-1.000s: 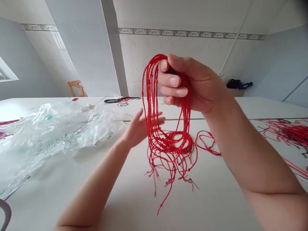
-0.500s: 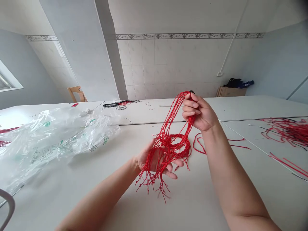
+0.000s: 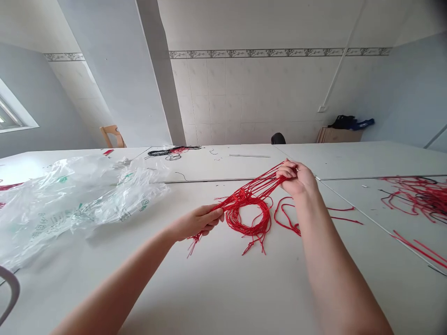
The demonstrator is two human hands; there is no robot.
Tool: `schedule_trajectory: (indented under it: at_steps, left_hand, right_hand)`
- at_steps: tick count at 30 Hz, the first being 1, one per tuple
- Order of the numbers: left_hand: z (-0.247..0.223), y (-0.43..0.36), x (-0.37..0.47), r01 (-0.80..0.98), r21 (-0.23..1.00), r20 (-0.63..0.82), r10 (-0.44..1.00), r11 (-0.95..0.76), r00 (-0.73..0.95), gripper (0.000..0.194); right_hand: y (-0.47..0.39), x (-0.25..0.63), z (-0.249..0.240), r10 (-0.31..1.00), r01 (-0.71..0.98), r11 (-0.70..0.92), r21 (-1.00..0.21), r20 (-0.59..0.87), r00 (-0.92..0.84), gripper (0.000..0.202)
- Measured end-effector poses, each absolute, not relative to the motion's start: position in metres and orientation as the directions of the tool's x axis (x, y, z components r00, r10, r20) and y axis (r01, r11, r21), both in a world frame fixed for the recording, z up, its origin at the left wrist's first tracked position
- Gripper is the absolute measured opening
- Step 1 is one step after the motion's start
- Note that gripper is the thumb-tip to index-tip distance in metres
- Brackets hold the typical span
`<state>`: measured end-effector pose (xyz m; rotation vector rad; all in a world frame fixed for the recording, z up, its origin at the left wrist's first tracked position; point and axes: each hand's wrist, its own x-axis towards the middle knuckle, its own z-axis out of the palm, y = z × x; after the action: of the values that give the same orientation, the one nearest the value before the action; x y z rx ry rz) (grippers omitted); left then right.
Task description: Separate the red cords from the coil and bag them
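A bundle of thin red cords (image 3: 256, 187) is stretched at a slant between my two hands. My left hand (image 3: 200, 221) is closed around its lower left end, and the loose knotted tips stick out below the fist. Farther up and to the right, my right hand (image 3: 295, 177) grips the looped end with bent fingers. Beneath the bundle, a round coil of red cord (image 3: 249, 229) lies on the white table (image 3: 223, 288). Another loose red cord (image 3: 287, 222) rests beside the coil, partly behind my right forearm.
Crumpled clear plastic bags (image 3: 80, 200) cover the left of the table. A pile of red and black cords (image 3: 424, 197) lies at the right, and a black cord bundle (image 3: 164, 152) at the back. Behind the table stand a wooden chair (image 3: 113, 136) and a cardboard box (image 3: 340, 135).
My left hand has gone from open under the cords to closed around their ends. My right hand has come down, and the bundle is now pulled fairly straight above the coil.
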<state>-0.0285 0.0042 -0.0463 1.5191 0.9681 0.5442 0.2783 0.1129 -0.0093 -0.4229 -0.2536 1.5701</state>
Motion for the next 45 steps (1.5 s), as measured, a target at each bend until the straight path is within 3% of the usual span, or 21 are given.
schedule_trajectory:
  at_steps: [4, 7, 9, 12, 15, 18, 21, 26, 27, 29, 32, 34, 39, 45]
  left_hand:
    - [-0.036, -0.011, -0.042, 0.578, 0.816, -0.283, 0.859, -0.018, 0.426, 0.044]
    - [-0.024, -0.028, -0.049, 0.742, 0.656, -0.281, 0.868, -0.136, 0.408, 0.043]
    - [-0.014, -0.039, -0.049, 0.798, 0.555, -0.291, 0.844, -0.234, 0.45, 0.041]
    - [-0.001, -0.051, -0.049, 0.829, 0.476, -0.32, 0.82, -0.294, 0.474, 0.04]
    - [0.006, -0.056, -0.053, 0.835, 0.479, -0.291, 0.849, -0.27, 0.441, 0.038]
    - [0.005, -0.054, -0.064, 0.825, 0.515, -0.258, 0.876, -0.233, 0.409, 0.039]
    - [0.001, -0.05, -0.075, 0.821, 0.552, -0.308, 0.879, -0.145, 0.363, 0.036]
    - [-0.01, -0.02, -0.102, 0.792, 0.61, -0.388, 0.884, 0.033, 0.262, 0.037]
    - [-0.014, -0.008, -0.111, 0.751, 0.657, -0.334, 0.917, 0.061, 0.217, 0.034]
    - [-0.022, 0.02, -0.128, 0.685, 0.696, -0.24, 0.969, 0.217, -0.063, 0.042]
    - [-0.033, 0.062, -0.155, 0.707, 0.628, -0.149, 0.942, 0.325, -0.301, 0.058]
    - [-0.037, 0.082, -0.17, 0.732, 0.551, -0.139, 0.91, 0.4, -0.392, 0.052]
    - [-0.03, 0.078, -0.195, 0.79, 0.315, -0.078, 0.844, 0.526, -0.531, 0.034]
    - [0.012, -0.015, -0.205, 0.844, 0.163, 0.293, 0.791, 0.512, -0.536, 0.027]
  right_hand:
    - [0.105, 0.258, -0.008, 0.993, -0.882, 0.079, -0.465, -0.039, 0.11, 0.014]
    - [0.087, 0.222, -0.012, 0.98, -0.754, 0.2, -0.626, 0.109, 0.169, 0.014]
    - [0.068, 0.191, -0.019, 0.982, -0.616, 0.153, -0.773, 0.187, 0.009, 0.016]
    - [0.035, 0.151, -0.035, 0.884, -0.291, 0.02, -0.956, 0.153, -0.442, 0.021]
    - [0.008, 0.13, -0.047, 0.73, -0.064, -0.015, -0.998, 0.033, -0.683, 0.023]
    - [-0.005, 0.123, -0.052, 0.593, -0.018, -0.089, -0.996, -0.038, -0.804, 0.036]
    - [-0.006, 0.122, -0.055, 0.524, 0.013, -0.087, -0.996, -0.057, -0.85, 0.043]
    - [0.01, 0.133, -0.059, 0.453, 0.28, -0.068, -0.958, -0.279, -0.847, 0.045]
    - [0.014, 0.136, -0.058, 0.464, 0.266, -0.094, -0.959, -0.279, -0.841, 0.046]
    - [0.021, 0.143, -0.055, 0.519, 0.144, -0.161, -0.976, -0.208, -0.829, 0.046]
    - [0.028, 0.15, -0.047, 0.615, -0.074, -0.199, -0.977, -0.066, -0.786, 0.045]
    - [0.031, 0.155, -0.042, 0.661, -0.165, -0.191, -0.968, -0.002, -0.751, 0.048]
    - [0.033, 0.163, -0.033, 0.709, -0.296, -0.236, -0.926, 0.044, -0.704, 0.042]
    - [0.036, 0.166, -0.027, 0.781, -0.453, -0.304, -0.838, 0.053, -0.622, 0.033]
